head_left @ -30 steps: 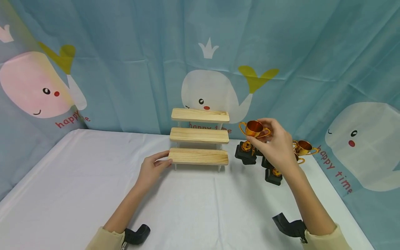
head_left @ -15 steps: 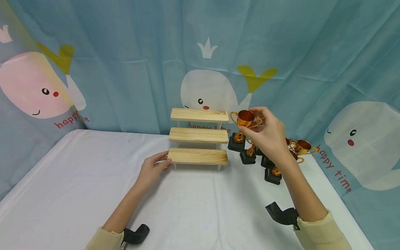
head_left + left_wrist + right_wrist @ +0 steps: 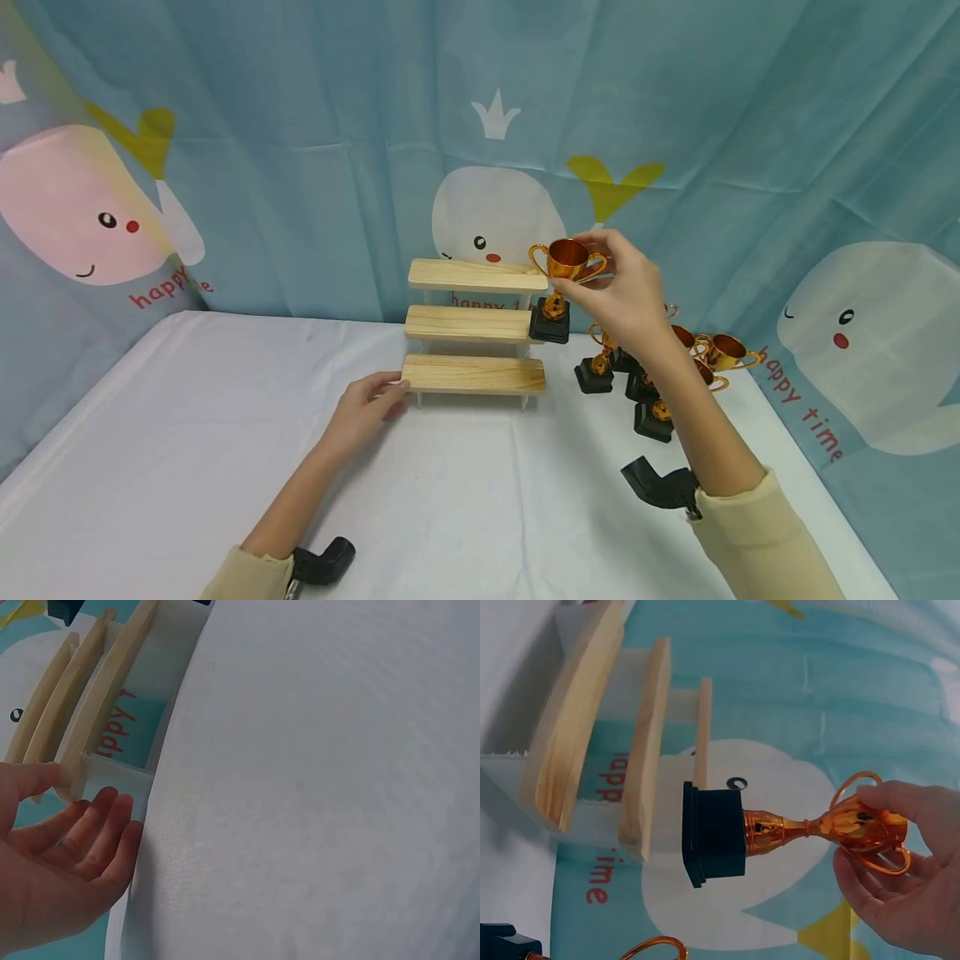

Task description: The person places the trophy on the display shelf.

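Note:
My right hand [image 3: 618,287] pinches a small gold trophy cup [image 3: 566,260] by its bowl, between thumb and fingers. The trophy is upright, its black base [image 3: 714,834] raised beside the right end of the stand's middle board and overlapping it in the head view. At the middle of the table's back stands a three-tier wooden display stand [image 3: 472,375] with pale boards on white supports. My left hand [image 3: 363,408] holds the left end of its lowest board [image 3: 101,697], thumb on the end and the other fingers [image 3: 112,832] loosely bent beside it.
Several more gold trophies on black bases [image 3: 652,421] stand close together at the right of the table, partly hidden by my right forearm. A blue curtain with whale prints [image 3: 360,167] hangs right behind the stand. White cloth [image 3: 225,433] covers the table.
My right hand has carried the trophy left and upward, from above the trophy group to the right side of the stand. My left hand stays at the lowest board's end.

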Available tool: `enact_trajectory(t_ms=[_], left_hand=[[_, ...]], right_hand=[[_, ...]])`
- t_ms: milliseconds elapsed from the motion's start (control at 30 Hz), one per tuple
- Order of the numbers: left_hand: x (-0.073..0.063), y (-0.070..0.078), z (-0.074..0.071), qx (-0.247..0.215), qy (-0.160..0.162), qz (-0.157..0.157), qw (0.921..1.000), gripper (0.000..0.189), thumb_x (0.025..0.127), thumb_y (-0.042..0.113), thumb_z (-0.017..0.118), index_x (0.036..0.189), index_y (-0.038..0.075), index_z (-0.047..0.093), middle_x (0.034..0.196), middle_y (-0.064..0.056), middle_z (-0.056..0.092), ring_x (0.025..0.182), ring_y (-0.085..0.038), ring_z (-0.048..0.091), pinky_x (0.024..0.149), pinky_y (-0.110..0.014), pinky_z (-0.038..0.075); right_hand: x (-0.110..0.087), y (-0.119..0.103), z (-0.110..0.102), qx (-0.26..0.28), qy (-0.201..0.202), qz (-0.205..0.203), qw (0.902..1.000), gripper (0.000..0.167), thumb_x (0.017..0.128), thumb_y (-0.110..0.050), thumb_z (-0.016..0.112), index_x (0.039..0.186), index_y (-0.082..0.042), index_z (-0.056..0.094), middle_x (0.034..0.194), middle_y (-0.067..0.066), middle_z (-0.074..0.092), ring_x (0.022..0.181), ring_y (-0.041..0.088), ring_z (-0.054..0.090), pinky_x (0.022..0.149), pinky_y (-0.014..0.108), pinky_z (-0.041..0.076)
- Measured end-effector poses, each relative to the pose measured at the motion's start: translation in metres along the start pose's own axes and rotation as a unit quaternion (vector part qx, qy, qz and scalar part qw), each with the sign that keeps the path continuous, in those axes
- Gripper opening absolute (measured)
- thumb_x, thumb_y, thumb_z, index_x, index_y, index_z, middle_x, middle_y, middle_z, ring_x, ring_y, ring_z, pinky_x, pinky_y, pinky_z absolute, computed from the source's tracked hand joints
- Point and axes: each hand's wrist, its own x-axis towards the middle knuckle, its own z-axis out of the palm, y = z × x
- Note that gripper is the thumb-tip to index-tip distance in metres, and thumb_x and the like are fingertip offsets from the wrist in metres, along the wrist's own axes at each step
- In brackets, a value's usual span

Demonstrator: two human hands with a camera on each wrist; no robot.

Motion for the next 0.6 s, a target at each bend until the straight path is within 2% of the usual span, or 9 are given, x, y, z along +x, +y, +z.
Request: enact_trajectory(t_ms=[133, 267, 433, 600], left_hand=[[0.000, 0.000, 0.000, -0.002, -0.007, 0.001, 1.0000, 0.046, 0.110, 0.020, 0.059, 0.142, -0.012, 0.056, 0.124, -0.028, 0.071, 0.104, -0.033, 0.075, 0.091, -0.037, 0.063], [0.001, -0.001, 0.000, -0.016, -0.006, 0.004, 0.9998, 0.043, 0.109, 0.018, 0.060, 0.139, -0.013, 0.057, 0.118, -0.027, 0.073, 0.097, -0.027, 0.075, 0.087, -0.032, 0.063], [0.002, -0.001, 0.001, -0.045, 0.000, -0.005, 0.9990, 0.040, 0.108, 0.014, 0.060, 0.136, -0.015, 0.058, 0.102, -0.022, 0.075, 0.085, -0.015, 0.072, 0.079, -0.021, 0.060], [0.002, 0.000, 0.002, -0.058, 0.003, -0.013, 0.9982, 0.039, 0.108, 0.015, 0.061, 0.135, -0.014, 0.059, 0.098, -0.017, 0.075, 0.082, -0.011, 0.070, 0.078, -0.019, 0.059]], right_hand=[[0.008, -0.003, 0.002, 0.007, -0.006, 0.000, 1.0000, 0.055, 0.092, -0.013, 0.083, 0.141, -0.003, 0.059, 0.136, 0.015, 0.066, 0.098, 0.034, 0.074, 0.077, 0.013, 0.056], [0.016, -0.006, 0.006, 0.016, -0.012, -0.006, 0.9998, 0.055, 0.092, -0.013, 0.083, 0.141, -0.003, 0.059, 0.137, 0.015, 0.066, 0.101, 0.033, 0.072, 0.077, 0.014, 0.056], [0.025, -0.010, 0.012, 0.027, -0.022, -0.007, 0.9994, 0.056, 0.093, -0.014, 0.083, 0.142, -0.004, 0.059, 0.138, 0.014, 0.065, 0.104, 0.032, 0.070, 0.083, 0.025, 0.059], [0.034, -0.013, 0.017, 0.043, -0.029, -0.006, 0.9987, 0.057, 0.094, -0.014, 0.083, 0.145, -0.004, 0.059, 0.140, 0.013, 0.064, 0.107, 0.031, 0.069, 0.088, 0.035, 0.061]])
